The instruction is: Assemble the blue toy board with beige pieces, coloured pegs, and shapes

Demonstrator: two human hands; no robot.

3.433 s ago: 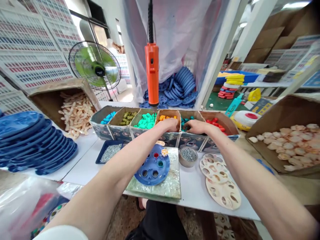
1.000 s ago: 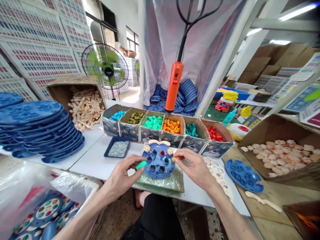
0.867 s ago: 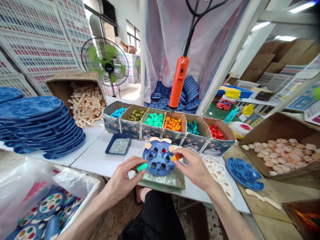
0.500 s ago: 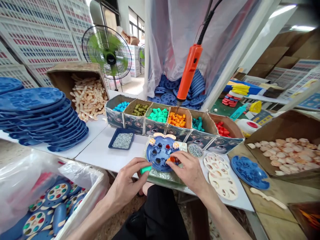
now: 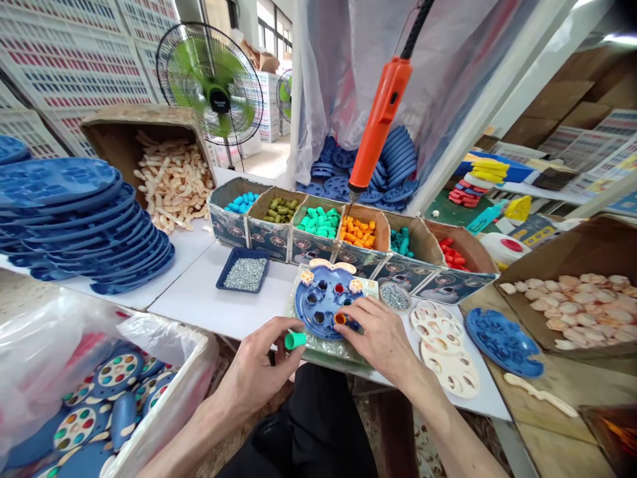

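Observation:
A round blue disc (image 5: 319,305) with several holes lies on a shiny mat at the table's near edge. Red and teal pegs sit in some of its holes. My right hand (image 5: 381,338) rests on the disc's right side, fingertips pressing an orange peg (image 5: 340,319) into a hole. My left hand (image 5: 259,362) hovers just left of the disc, pinching a green peg (image 5: 295,340) between thumb and fingers.
A row of cardboard bins (image 5: 279,229) with coloured pegs stands behind the disc. An orange electric screwdriver (image 5: 379,126) hangs above them. A blue tray of screws (image 5: 243,272), stacked blue plates (image 5: 79,226), cream discs (image 5: 442,338) and a bag-lined box of finished discs (image 5: 99,405) surround me.
My right hand has pushed the orange peg down into a hole on the disc. My left hand with the green peg has stayed beside the disc. The view has tilted down slightly.

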